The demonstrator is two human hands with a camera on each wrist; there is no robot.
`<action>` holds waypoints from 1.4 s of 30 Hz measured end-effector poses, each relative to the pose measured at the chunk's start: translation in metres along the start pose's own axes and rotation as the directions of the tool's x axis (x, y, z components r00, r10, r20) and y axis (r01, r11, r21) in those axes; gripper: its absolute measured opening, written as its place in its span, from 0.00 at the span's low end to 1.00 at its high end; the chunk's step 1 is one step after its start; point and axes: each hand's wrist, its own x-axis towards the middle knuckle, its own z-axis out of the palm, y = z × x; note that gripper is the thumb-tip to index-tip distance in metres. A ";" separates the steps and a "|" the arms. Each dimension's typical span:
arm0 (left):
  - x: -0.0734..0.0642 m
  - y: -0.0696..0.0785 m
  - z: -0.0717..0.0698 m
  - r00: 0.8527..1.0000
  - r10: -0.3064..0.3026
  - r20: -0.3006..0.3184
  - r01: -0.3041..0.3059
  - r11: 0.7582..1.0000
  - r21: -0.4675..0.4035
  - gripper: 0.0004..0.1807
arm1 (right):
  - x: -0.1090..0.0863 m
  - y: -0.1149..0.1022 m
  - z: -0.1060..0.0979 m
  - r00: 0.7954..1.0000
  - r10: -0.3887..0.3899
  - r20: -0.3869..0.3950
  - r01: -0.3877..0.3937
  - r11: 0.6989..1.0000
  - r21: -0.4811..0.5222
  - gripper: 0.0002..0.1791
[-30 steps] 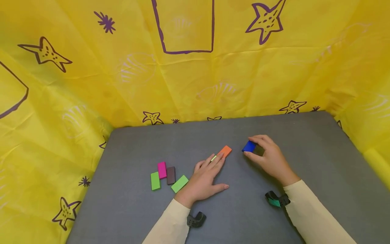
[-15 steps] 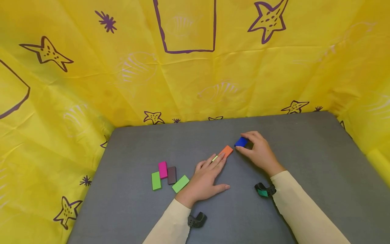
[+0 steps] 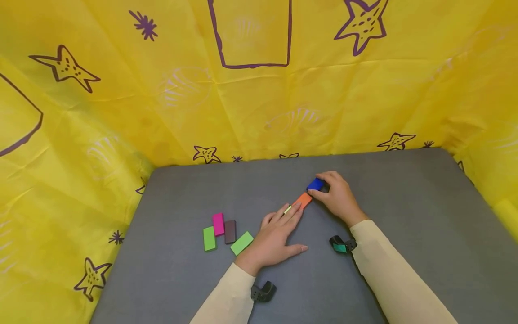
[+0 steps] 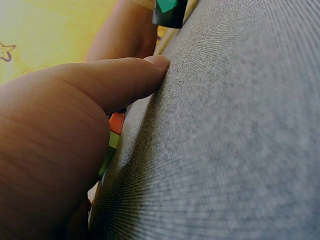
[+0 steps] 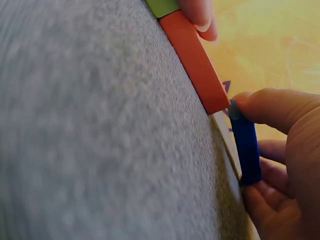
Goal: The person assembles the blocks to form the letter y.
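One oblong, square-edged, deep-blue block (image 3: 314,184) | right hand (image 3: 339,199) pinches it | left hand (image 3: 274,240), fingers outstretched, touches orange block (image 3: 304,200)

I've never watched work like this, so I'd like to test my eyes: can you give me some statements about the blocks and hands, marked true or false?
1. The right hand pinches the blue block. True.
2. The left hand grips that block too. False: it touches the orange block.
3. The dark block lies beside the pink block. True.
4. Behind the hands, all is red. False: the backdrop is yellow.
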 end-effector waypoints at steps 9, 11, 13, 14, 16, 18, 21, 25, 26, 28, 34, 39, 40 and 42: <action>0.002 0.000 0.001 1.000 0.004 0.001 -0.004 1.000 0.005 0.53 | -0.001 0.008 0.004 0.999 -0.004 -0.040 0.005 1.000 0.028 0.25; 0.002 0.000 0.001 1.000 0.001 0.001 -0.001 1.000 0.003 0.53 | -0.002 0.009 0.004 0.999 -0.009 -0.050 0.011 1.000 0.029 0.23; 0.002 -0.001 0.001 1.000 -0.003 0.003 0.003 1.000 0.001 0.53 | -0.001 0.010 0.005 0.998 -0.013 -0.054 0.015 0.999 0.029 0.21; 0.002 -0.001 0.001 1.000 -0.005 0.004 0.005 1.000 0.000 0.53 | -0.001 0.010 0.005 0.998 -0.013 -0.055 0.015 1.000 0.028 0.21; 0.001 -0.001 0.001 1.000 -0.006 0.004 0.006 1.000 -0.003 0.53 | -0.002 0.011 0.006 0.998 -0.014 -0.054 0.015 1.000 0.023 0.21; 0.001 -0.001 0.000 1.000 -0.005 0.004 0.005 1.000 -0.004 0.53 | -0.002 0.011 0.007 0.998 -0.018 -0.054 0.019 1.000 0.017 0.21; 0.001 -0.001 0.001 1.000 -0.001 0.003 0.001 1.000 -0.005 0.53 | -0.003 0.010 0.007 0.997 -0.030 -0.067 0.031 0.999 0.013 0.21; 0.002 -0.001 0.001 1.000 0.001 0.006 -0.001 1.000 -0.006 0.53 | -0.004 0.010 0.007 0.995 -0.049 -0.089 0.050 0.999 0.010 0.20; 0.002 -0.001 0.001 1.000 0.000 0.006 0.000 1.000 -0.004 0.53 | -0.005 0.010 0.007 0.994 -0.052 -0.092 0.053 0.999 0.008 0.20; 0.002 -0.001 0.001 1.000 -0.001 0.008 0.001 1.000 -0.002 0.53 | -0.005 0.010 0.007 0.994 -0.056 -0.094 0.057 0.998 0.004 0.20; 0.002 0.000 0.001 1.000 -0.006 0.014 0.006 1.000 -0.001 0.53 | -0.006 0.009 0.007 0.995 -0.051 -0.092 0.051 0.999 0.003 0.20; 0.002 0.000 0.001 1.000 -0.011 0.015 0.011 1.000 -0.003 0.53 | -0.006 0.008 0.006 0.995 -0.048 -0.088 0.049 0.999 0.012 0.19; 0.002 0.000 0.001 1.000 -0.012 0.014 0.012 1.000 -0.002 0.53 | -0.006 0.008 0.006 0.995 -0.048 -0.088 0.049 0.999 0.011 0.19; 0.002 0.000 0.001 1.000 -0.012 0.012 0.012 1.000 0.001 0.53 | -0.007 0.007 0.005 0.995 -0.049 -0.087 0.050 0.999 0.010 0.19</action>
